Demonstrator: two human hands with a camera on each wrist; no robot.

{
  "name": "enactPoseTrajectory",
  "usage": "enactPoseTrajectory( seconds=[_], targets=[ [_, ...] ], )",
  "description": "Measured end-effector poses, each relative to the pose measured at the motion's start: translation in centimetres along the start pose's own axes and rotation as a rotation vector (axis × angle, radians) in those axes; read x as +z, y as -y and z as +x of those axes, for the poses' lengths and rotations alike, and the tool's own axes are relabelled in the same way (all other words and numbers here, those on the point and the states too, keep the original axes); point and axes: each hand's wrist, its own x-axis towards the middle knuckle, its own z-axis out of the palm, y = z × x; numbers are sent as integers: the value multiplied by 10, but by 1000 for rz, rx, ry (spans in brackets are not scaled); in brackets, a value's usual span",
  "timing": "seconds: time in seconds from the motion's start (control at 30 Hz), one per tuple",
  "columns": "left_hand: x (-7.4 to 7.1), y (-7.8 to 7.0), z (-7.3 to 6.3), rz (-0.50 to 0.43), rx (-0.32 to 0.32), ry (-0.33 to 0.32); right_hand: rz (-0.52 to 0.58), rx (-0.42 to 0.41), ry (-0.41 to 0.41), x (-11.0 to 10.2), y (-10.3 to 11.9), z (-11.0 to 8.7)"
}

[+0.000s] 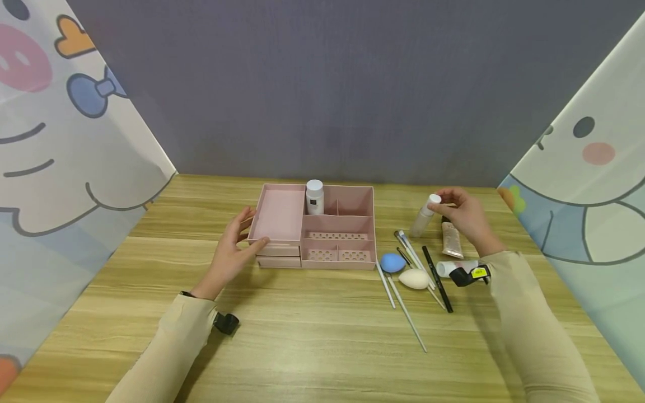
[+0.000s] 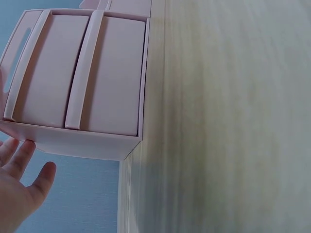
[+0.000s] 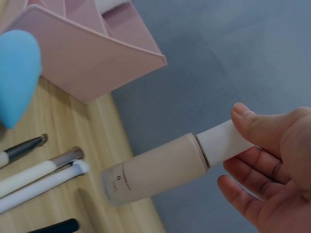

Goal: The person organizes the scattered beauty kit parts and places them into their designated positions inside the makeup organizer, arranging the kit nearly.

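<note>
A pink desktop organizer (image 1: 339, 228) with compartments and two small drawers (image 2: 109, 73) stands on the table. My left hand (image 1: 234, 246) is at its left side, fingers extended, fingertips right at the side wall in the left wrist view. A white-capped bottle (image 1: 314, 197) stands in the organizer's back compartment. With thumb and fingers, my right hand (image 1: 466, 217) pinches the white cap of a frosted, beige-filled bottle (image 3: 158, 170). That bottle tilts, its base low over the table, right of the organizer.
Right of the organizer lie a blue makeup sponge (image 1: 392, 262), a cream sponge (image 1: 414, 279), several makeup brushes (image 1: 407, 313) and a black pencil (image 1: 437, 280). A beige tube (image 1: 452, 239) and a white tube (image 1: 456, 267) lie near the right wrist. A grey panel (image 1: 327, 95) rises behind the table.
</note>
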Motion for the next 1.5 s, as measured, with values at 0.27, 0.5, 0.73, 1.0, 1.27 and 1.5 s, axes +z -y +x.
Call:
enactPoseTrajectory(
  seconds=[0.27,0.5,0.73,1.0,1.27,1.5],
  targets=[
    [0,-1,1,-1,-10,1,-19,-12,-27,-7,16,3],
    [0,-1,0,-6,-14,6,-54,-24,-43,-9,31,4],
    [0,0,0,-9,-7,3,-85,-29,-43,-8,45,7],
    [1,0,0,-9,1,5,-107,-34,-50,-7,61,10],
    [0,-1,0,-12,0,6,-86,-62,-75,-2,77,13],
    [0,0,0,-15,5,4,-33,-82,-81,4,89,16]
  ],
)
